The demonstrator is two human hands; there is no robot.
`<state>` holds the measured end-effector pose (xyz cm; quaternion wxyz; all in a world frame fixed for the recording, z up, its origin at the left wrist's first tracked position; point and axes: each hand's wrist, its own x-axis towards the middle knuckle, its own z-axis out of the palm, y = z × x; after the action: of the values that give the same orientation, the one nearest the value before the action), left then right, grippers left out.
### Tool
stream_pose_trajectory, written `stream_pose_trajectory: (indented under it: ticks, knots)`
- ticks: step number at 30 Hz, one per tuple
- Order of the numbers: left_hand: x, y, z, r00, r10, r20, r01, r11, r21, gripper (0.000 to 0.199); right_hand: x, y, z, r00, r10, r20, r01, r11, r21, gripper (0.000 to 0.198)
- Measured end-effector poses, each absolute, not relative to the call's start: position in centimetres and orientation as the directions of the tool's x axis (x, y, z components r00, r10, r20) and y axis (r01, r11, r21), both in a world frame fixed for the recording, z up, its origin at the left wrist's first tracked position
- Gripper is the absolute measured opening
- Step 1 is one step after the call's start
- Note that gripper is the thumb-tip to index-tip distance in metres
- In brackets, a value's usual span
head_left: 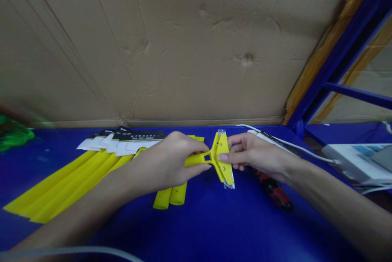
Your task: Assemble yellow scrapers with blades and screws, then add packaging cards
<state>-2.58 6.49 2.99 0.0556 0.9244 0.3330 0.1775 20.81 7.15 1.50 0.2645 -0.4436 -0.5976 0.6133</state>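
A yellow scraper (217,157) with a Y-shaped neck and a wide head lies across both hands above the blue table. Its handle is wrapped by my left hand (174,157), closed just behind the neck. My right hand (251,153) pinches the head, thumb on the yellow plate with its screws and fingers behind. Clear or silvery film sticks out at both ends of the head. Below my left hand, yellow tubular handles (170,197) rest on the table, partly hidden. A red and black power tool (274,190) lies under my right forearm.
Several yellow pieces (67,180) with black and white cards (128,139) lie fanned at left. A white cable (294,148) runs to a white box (358,162) at right. Cardboard (190,49) and a blue metal frame (346,45) stand behind. Something green (14,131) sits far left.
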Motion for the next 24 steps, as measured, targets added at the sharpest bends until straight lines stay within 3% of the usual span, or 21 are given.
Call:
stream_pose_trajectory:
  ticks: [7, 24]
  knots:
    - [-2.7, 6.6, 3.0, 0.730, 0.633, 0.257, 0.588, -0.774, 0.237, 0.019, 20.8, 7.4, 1.1, -0.441, 0.871, -0.218, 0.243, -0.119, -0.963, 0.044]
    - [-2.8, 6.6, 3.2, 0.722, 0.641, 0.261, 0.584, -0.767, 0.265, 0.020, 20.3, 7.4, 0.0, -0.375, 0.907, -0.192, 0.121, -0.157, -0.980, 0.052]
